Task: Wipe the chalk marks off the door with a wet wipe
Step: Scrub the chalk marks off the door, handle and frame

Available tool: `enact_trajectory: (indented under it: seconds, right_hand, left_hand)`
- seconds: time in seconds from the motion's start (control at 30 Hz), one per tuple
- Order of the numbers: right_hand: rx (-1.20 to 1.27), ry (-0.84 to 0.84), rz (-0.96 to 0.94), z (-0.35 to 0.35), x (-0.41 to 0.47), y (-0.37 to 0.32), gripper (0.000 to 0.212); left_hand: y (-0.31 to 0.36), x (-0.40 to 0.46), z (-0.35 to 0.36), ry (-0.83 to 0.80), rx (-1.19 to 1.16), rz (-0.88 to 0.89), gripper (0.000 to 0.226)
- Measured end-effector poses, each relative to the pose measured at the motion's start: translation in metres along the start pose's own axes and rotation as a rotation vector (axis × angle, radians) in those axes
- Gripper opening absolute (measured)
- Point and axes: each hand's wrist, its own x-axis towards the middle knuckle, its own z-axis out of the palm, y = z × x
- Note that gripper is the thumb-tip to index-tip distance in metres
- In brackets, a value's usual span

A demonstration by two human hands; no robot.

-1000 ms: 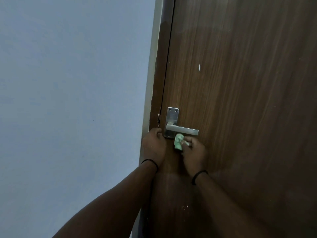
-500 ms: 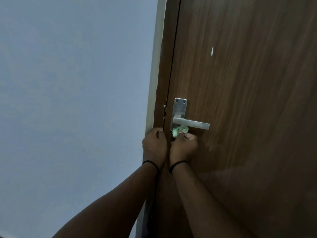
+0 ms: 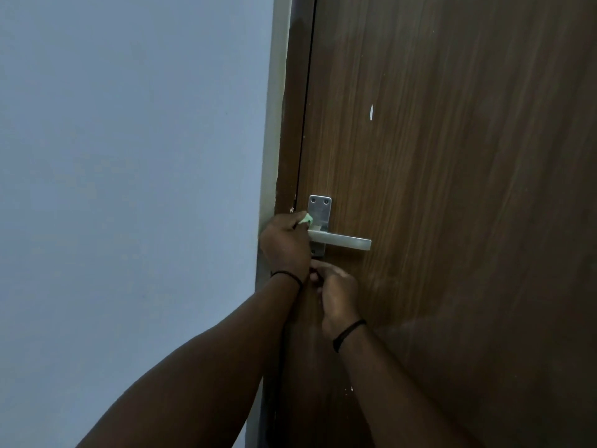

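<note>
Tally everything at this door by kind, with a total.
Hands: 2, left hand and right hand
Black wristbands: 2
Green wet wipe: 1
Metal door handle: 1
Wooden door: 1
White marks on the door: 2
Total: 9

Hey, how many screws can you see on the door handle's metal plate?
3. Two sit in the top corners of the plate, at upper left and upper right; one is at the bottom left. The left hand and lever may hide more.
</note>
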Motion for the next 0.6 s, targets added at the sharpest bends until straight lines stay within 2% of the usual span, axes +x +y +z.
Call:
enact_trajectory:
  seconds: [0.1,0.27,0.33,0.43,0.53,0.6]
  right_hand:
    - [-0.073,0.020,-0.003,-0.023,0.004,0.002,0.023]
    - [-0.132,0.064,-0.002,-0.038,0.007,0.019,0.024]
    - [-0.142,0.084,0.005,-0.038,0.007,0.022,0.024]
    - [-0.154,0.122,-0.048,-0.040,0.005,0.019,0.023]
    - [-0.317,0.157,-0.261,-0.050,0.003,0.005,0.030]
    - [-0.420,0.083,-0.386,-0.057,-0.004,-0.007,0.035]
  left_hand:
    - [-0.004,0.000,0.004,0.018,0.075,0.090,0.019]
    - [-0.035,-0.025,0.004,0.039,0.103,0.009,0.017]
    - [-0.040,-0.034,0.009,0.039,0.090,-0.098,0.014]
    - [-0.039,-0.039,0.020,0.004,-0.081,-0.403,0.013]
    - [-0.027,-0.054,0.027,-0.103,-0.305,-0.623,0.012]
    - [-0.017,-0.064,0.026,-0.184,-0.402,-0.703,0.007]
